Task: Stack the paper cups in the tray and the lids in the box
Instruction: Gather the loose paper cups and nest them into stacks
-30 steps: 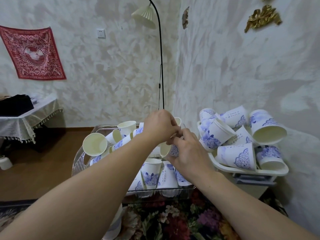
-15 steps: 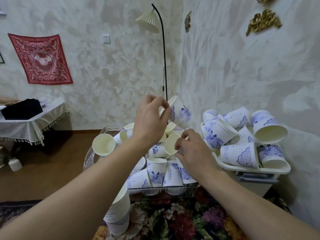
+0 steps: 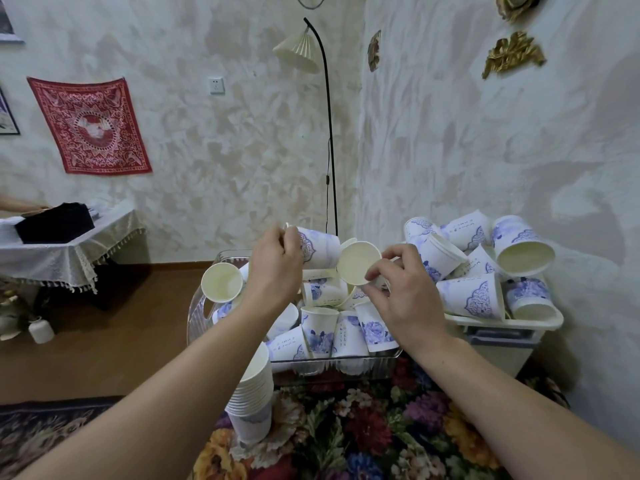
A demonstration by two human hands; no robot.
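Plainly, cup in left hand: a blue-patterned paper cup [image 3: 320, 251] was held on its side above the middle of the frame, the left hand [image 3: 275, 268] curled round its rim end, its base pointing right.
Cup in right hand: a second paper cup [image 3: 358, 267] was pinched at the rim by the right hand [image 3: 407, 299], its mouth turned toward the camera, just beside the first cup's base.
Handling: the cups were judged very light, thin-walled and easily crushed; a soft grip at the stiffer rolled rim was judged safest, and nesting base into mouth was judged to need little force.
Tray: a clear ribbed tray [image 3: 197, 311] at centre frame held many loose cups.
Bin: a white bin [image 3: 502, 323] at centre right held more tumbled cups.
Stack: a nested stack of cups [image 3: 254, 393] stood at lower centre on the floral surface [image 3: 363, 441].
Hidden: no lids and no box could be made out; the left fingers were screened by the back of the hand; the tray's far side was covered by hands and cups.
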